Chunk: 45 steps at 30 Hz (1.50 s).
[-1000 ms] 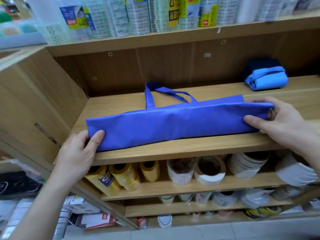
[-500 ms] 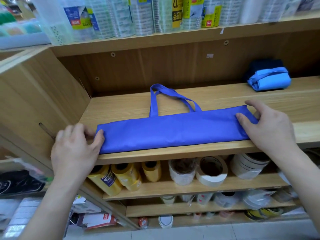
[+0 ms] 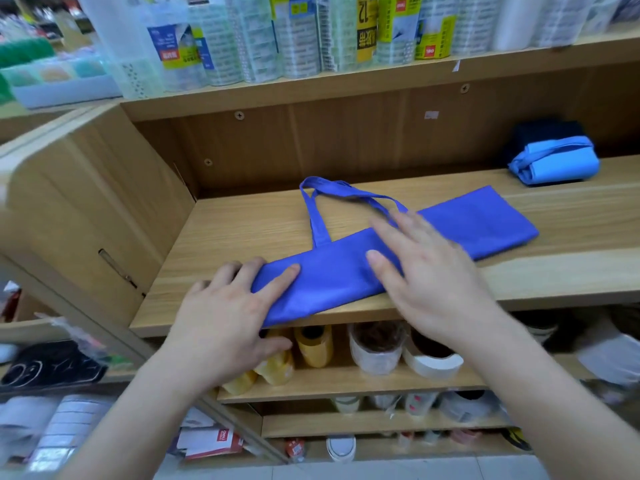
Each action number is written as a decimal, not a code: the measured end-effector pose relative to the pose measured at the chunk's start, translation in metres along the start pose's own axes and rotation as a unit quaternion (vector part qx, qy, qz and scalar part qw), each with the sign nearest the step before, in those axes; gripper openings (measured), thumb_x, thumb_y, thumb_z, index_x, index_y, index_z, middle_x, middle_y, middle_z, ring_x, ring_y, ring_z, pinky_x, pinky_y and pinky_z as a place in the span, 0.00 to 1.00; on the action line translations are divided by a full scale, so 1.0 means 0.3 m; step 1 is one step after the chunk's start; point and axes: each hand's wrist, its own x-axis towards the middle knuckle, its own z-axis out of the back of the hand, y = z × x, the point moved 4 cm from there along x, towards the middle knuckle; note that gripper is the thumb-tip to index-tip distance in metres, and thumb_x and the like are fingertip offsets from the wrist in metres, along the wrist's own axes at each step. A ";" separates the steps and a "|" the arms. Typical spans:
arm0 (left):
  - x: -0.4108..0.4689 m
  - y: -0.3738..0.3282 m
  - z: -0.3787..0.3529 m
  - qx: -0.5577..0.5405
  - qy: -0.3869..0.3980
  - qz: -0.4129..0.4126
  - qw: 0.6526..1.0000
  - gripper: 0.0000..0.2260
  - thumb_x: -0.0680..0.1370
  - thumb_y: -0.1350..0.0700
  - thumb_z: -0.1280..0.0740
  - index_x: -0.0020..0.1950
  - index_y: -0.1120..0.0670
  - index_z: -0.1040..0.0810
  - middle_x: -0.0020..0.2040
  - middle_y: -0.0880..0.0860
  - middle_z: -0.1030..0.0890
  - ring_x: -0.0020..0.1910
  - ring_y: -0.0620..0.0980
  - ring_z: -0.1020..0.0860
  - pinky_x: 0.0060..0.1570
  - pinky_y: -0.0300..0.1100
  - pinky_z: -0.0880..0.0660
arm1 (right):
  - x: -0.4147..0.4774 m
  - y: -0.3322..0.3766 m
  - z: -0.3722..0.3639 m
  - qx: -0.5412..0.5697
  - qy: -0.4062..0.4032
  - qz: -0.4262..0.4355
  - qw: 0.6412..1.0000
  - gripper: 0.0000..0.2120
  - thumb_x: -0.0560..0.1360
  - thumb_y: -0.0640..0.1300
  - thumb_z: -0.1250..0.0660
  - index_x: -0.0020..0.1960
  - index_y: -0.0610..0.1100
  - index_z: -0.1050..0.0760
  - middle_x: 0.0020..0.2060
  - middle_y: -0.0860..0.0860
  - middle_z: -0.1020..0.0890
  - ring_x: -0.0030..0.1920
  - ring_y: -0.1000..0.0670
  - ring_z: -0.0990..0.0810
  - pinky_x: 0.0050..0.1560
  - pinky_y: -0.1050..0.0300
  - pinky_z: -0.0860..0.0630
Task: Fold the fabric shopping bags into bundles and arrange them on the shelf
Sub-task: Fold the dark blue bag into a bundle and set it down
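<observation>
A royal-blue fabric bag (image 3: 485, 226), folded into a long flat strip, lies slantwise on the wooden shelf (image 3: 571, 271); its handles (image 3: 317, 216) loop toward the back. My left hand (image 3: 228, 310) grips the strip's left end, thumb on top and fingers behind it. My right hand (image 3: 426, 271) lies flat on the strip's middle with fingers spread and straight. A light-blue bag bundle (image 3: 557, 164) tied with its own strap sits at the back right, with a dark navy bundle (image 3: 543, 133) behind it.
The shelf above holds packs of clear tape rolls (image 3: 311, 36). The shelf below carries yellow tape rolls (image 3: 313, 346) and white tape rolls (image 3: 433, 362). A wooden side panel (image 3: 86, 216) closes the shelf on the left.
My right hand has left the strip's right end and slid left onto its middle. The bag now lies more slanted, right end farther back. My left hand still holds the left end.
</observation>
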 end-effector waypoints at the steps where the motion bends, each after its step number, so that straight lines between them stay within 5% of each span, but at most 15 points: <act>1: -0.017 -0.005 -0.003 0.007 -0.014 -0.006 1.000 0.45 0.60 0.38 0.24 0.75 0.42 0.34 0.63 0.54 0.24 0.56 0.58 0.24 0.38 0.51 0.23 | 0.009 0.013 -0.043 -0.011 0.033 0.000 0.999 0.25 0.82 0.58 0.52 0.78 0.57 0.46 0.79 0.55 0.45 0.79 0.52 0.50 0.75 0.47 0.46; 3: -0.056 0.002 -0.011 -0.006 -0.060 -0.018 0.998 0.44 0.55 0.55 0.23 0.71 0.46 0.30 0.60 0.55 0.22 0.51 0.59 0.21 0.32 0.49 0.22 | 0.030 0.003 -0.087 -0.024 0.070 -0.009 0.997 0.24 0.83 0.58 0.55 0.78 0.58 0.48 0.79 0.57 0.47 0.79 0.52 0.52 0.77 0.46 0.52; 7: -0.136 0.033 0.058 -0.149 -0.186 -0.072 0.969 0.27 0.62 0.59 0.35 0.62 0.50 0.20 0.59 0.51 0.18 0.52 0.54 0.18 0.43 0.46 0.20 | 0.057 -0.034 -0.080 -0.002 0.135 0.027 0.990 0.22 0.84 0.53 0.51 0.77 0.63 0.46 0.79 0.60 0.49 0.79 0.55 0.54 0.77 0.47 0.55; 14: -0.132 -0.019 0.244 -0.528 -0.304 -0.097 0.787 0.12 0.68 0.59 0.25 0.50 0.51 0.19 0.50 0.44 0.17 0.51 0.52 0.19 0.51 0.42 0.24 | 0.043 -0.013 -0.069 0.231 0.192 0.129 0.945 0.20 0.78 0.35 0.36 0.58 0.58 0.20 0.66 0.63 0.24 0.70 0.68 0.36 0.75 0.65 0.48; 18: 0.010 -0.117 0.278 -0.676 -0.212 -0.049 0.704 0.17 0.70 0.52 0.25 0.56 0.47 0.24 0.52 0.43 0.17 0.53 0.45 0.18 0.51 0.39 0.21 | 0.017 -0.002 -0.048 0.392 0.141 0.078 0.906 0.12 0.76 0.39 0.34 0.47 0.28 0.22 0.45 0.36 0.17 0.52 0.58 0.26 0.58 0.37 0.24; 21: 0.129 -0.182 0.222 -0.624 -0.130 0.019 0.771 0.17 0.73 0.52 0.25 0.57 0.42 0.28 0.48 0.34 0.18 0.49 0.36 0.19 0.48 0.36 0.22 | 0.022 -0.017 0.002 0.544 0.063 -0.015 0.837 0.14 0.82 0.42 0.41 0.46 0.37 0.20 0.35 0.58 0.15 0.38 0.66 0.21 0.44 0.67 0.23; 23: 0.185 -0.197 0.165 -0.574 -0.100 0.075 0.809 0.15 0.75 0.50 0.27 0.58 0.43 0.29 0.46 0.38 0.16 0.48 0.38 0.19 0.50 0.43 0.22 | 0.036 -0.029 0.005 0.618 0.060 -0.024 0.784 0.19 0.79 0.60 0.44 0.53 0.50 0.21 0.46 0.56 0.14 0.50 0.59 0.17 0.50 0.65 0.23; 25: 0.219 -0.207 0.123 -0.526 -0.074 0.125 0.838 0.18 0.76 0.46 0.29 0.61 0.44 0.31 0.45 0.44 0.16 0.50 0.46 0.19 0.48 0.46 0.26 | 0.054 -0.049 -0.007 0.663 0.029 -0.077 0.744 0.25 0.75 0.66 0.47 0.58 0.51 0.23 0.53 0.51 0.15 0.56 0.48 0.17 0.55 0.54 0.21; 28: 0.238 -0.240 0.108 -0.390 -0.086 0.131 0.907 0.28 0.76 0.42 0.31 0.73 0.46 0.36 0.50 0.50 0.17 0.53 0.55 0.21 0.45 0.46 0.30 | 0.065 -0.084 -0.029 0.534 -0.095 -0.078 0.837 0.14 0.77 0.49 0.32 0.62 0.52 0.27 0.53 0.53 0.17 0.55 0.47 0.19 0.58 0.43 0.22; 31: 0.235 -0.261 0.117 -0.274 -0.122 0.122 0.946 0.33 0.75 0.41 0.32 0.76 0.47 0.41 0.54 0.53 0.20 0.51 0.59 0.21 0.46 0.50 0.26 | 0.073 -0.089 -0.039 0.281 -0.110 -0.084 0.950 0.35 0.74 0.42 0.31 0.76 0.47 0.43 0.63 0.48 0.27 0.63 0.46 0.27 0.63 0.51 0.29; 33: 0.226 -0.260 0.132 -0.214 -0.188 0.082 0.955 0.28 0.72 0.44 0.27 0.69 0.49 0.30 0.53 0.53 0.23 0.50 0.58 0.23 0.42 0.50 0.24 | 0.089 -0.106 -0.049 0.169 -0.076 -0.098 0.978 0.40 0.73 0.46 0.30 0.78 0.44 0.49 0.66 0.44 0.30 0.66 0.41 0.31 0.63 0.49 0.32; 36: 0.212 -0.287 0.109 -0.172 -0.254 -0.076 0.949 0.14 0.76 0.47 0.34 0.56 0.53 0.18 0.61 0.55 0.21 0.61 0.59 0.24 0.51 0.54 0.22 | 0.125 -0.125 -0.036 0.171 -0.022 -0.112 0.979 0.40 0.69 0.50 0.30 0.75 0.46 0.46 0.60 0.45 0.25 0.64 0.38 0.30 0.62 0.44 0.30; 40: 0.172 -0.285 0.041 -0.271 -0.022 -0.118 0.955 0.34 0.76 0.33 0.56 0.77 0.46 0.36 0.79 0.48 0.41 0.79 0.46 0.48 0.76 0.43 0.47 | 0.191 -0.157 -0.040 0.234 0.040 -0.131 0.963 0.52 0.67 0.54 0.28 0.79 0.53 0.59 0.67 0.47 0.26 0.68 0.42 0.31 0.69 0.45 0.33; 43: 0.134 -0.300 0.050 -0.192 -0.013 -0.140 0.971 0.39 0.73 0.27 0.48 0.79 0.44 0.45 0.81 0.47 0.49 0.79 0.46 0.52 0.75 0.41 0.51 | 0.256 -0.158 -0.047 0.382 -0.004 -0.127 0.915 0.50 0.69 0.51 0.24 0.79 0.55 0.54 0.65 0.49 0.24 0.63 0.48 0.23 0.66 0.47 0.28; 45: 0.115 -0.303 0.057 -0.157 -0.064 -0.159 0.973 0.37 0.73 0.35 0.35 0.79 0.45 0.42 0.80 0.48 0.44 0.78 0.48 0.46 0.74 0.43 0.44 | 0.281 -0.147 -0.055 0.402 -0.010 -0.117 0.908 0.42 0.71 0.47 0.24 0.78 0.52 0.43 0.65 0.50 0.24 0.63 0.50 0.23 0.66 0.50 0.27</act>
